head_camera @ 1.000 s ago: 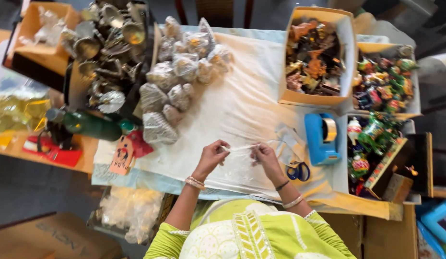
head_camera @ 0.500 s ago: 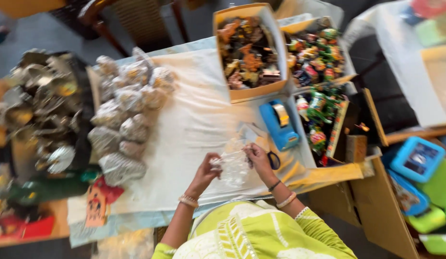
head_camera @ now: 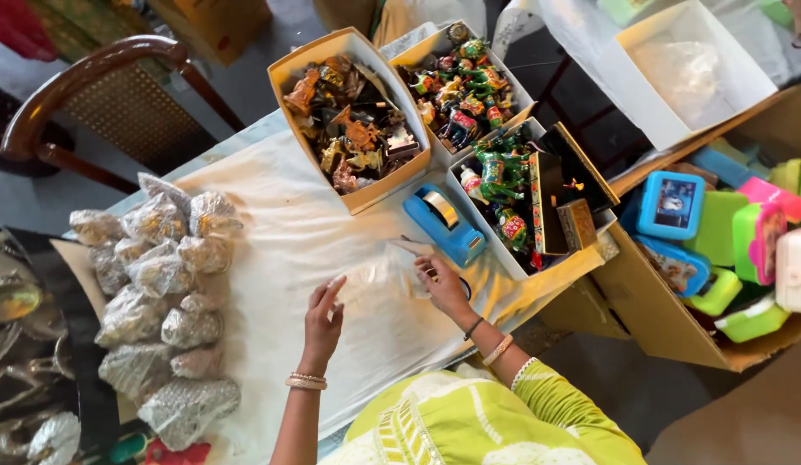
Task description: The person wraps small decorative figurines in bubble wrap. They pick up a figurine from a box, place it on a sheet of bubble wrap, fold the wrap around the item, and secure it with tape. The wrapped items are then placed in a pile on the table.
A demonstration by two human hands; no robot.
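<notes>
My left hand (head_camera: 321, 323) and my right hand (head_camera: 443, 286) hold a clear plastic bag (head_camera: 376, 282) between them, flat over the white cloth (head_camera: 280, 241) on the table. The left hand pinches the bag's left edge, the right hand grips its right edge. Just beyond my right hand sits a blue tape dispenser (head_camera: 443, 226). A pile of several wrapped silvery packets (head_camera: 164, 284) lies to the left of my left hand.
An open cardboard box of brown figurines (head_camera: 353, 120) and boxes of colourful painted toys (head_camera: 469, 86) stand at the far side. Coloured plastic lunch boxes (head_camera: 719, 232) fill a carton at right. A wooden chair (head_camera: 99, 103) is at upper left, metal items (head_camera: 21, 344) at far left.
The view has swung and tilted, so the boxes now lie further right. My hands held a thin strip apart a second ago; now they hold the clear bag against the cloth.
</notes>
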